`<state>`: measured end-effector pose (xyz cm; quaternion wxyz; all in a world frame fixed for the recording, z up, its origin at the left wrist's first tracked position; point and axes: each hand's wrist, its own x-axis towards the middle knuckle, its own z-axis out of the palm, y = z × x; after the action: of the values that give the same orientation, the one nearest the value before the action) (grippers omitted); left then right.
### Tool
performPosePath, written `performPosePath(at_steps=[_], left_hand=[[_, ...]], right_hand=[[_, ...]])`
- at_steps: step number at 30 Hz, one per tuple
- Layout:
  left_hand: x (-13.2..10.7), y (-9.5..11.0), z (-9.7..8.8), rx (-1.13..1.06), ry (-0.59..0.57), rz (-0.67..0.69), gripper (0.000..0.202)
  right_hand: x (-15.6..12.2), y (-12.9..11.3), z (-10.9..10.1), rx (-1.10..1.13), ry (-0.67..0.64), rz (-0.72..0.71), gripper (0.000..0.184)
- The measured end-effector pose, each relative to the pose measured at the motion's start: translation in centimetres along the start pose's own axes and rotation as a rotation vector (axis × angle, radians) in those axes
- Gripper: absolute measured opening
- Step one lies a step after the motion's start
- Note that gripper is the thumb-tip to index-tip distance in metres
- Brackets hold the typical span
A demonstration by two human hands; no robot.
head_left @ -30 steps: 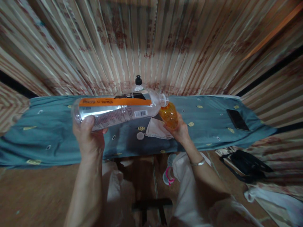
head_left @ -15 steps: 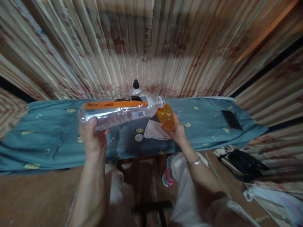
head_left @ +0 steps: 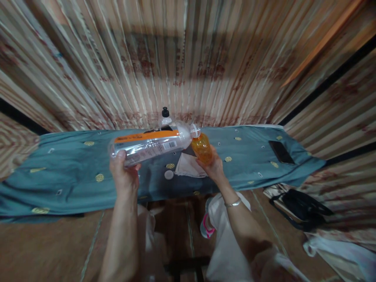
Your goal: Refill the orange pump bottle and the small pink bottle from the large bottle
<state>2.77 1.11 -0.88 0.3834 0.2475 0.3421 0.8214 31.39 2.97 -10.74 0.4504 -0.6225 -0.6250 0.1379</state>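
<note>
Clear bottle (head_left: 149, 144) with an orange and silver label lies almost level in the air above the middle of the worktop (head_left: 73, 168), its base toward the left end and its uncapped neck toward the right, slightly raised in the view. The left hand (head_left: 125, 176) is closed around it near the base, thumb laid over the side that faces the camera. A barcode shows on the label toward the neck.

The right hand (head_left: 216, 166) is wrapped around the lower part of an orange bottle (head_left: 202, 149), which leans with its top toward the left. The two bottles meet at their mouths in the view; whether they touch, and whether any liquid runs between them, I cannot tell. A silver bracelet (head_left: 233, 203) circles the right wrist.

Below the bottles, nearer the worktop's near edge than its far one, a round white cap (head_left: 169, 174) lies just beside the left corner of a pale folded cloth (head_left: 190, 166). At the middle of the far edge stands a bottle with a black top (head_left: 165, 112), its lower part hidden behind the clear bottle. A dark phone (head_left: 281, 152) lies near the right end. Striped curtains (head_left: 182, 58) hang behind the far edge, and a black bag (head_left: 302, 203) rests on the floor beyond the near right corner.
</note>
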Motion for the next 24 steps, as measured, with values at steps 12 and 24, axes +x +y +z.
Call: performPosePath(at_steps=[12,24], left_hand=[[0.5,0.3,0.3,0.017,-0.042,-0.007,0.038],[1.7,0.4,2.0,0.015,-0.05,-0.008,0.039]], right_hand=[[0.4,-0.4,1.0,0.032,0.056,-0.026,0.078],[0.6,-0.6,1.9,0.123,0.033,0.062,0.085]])
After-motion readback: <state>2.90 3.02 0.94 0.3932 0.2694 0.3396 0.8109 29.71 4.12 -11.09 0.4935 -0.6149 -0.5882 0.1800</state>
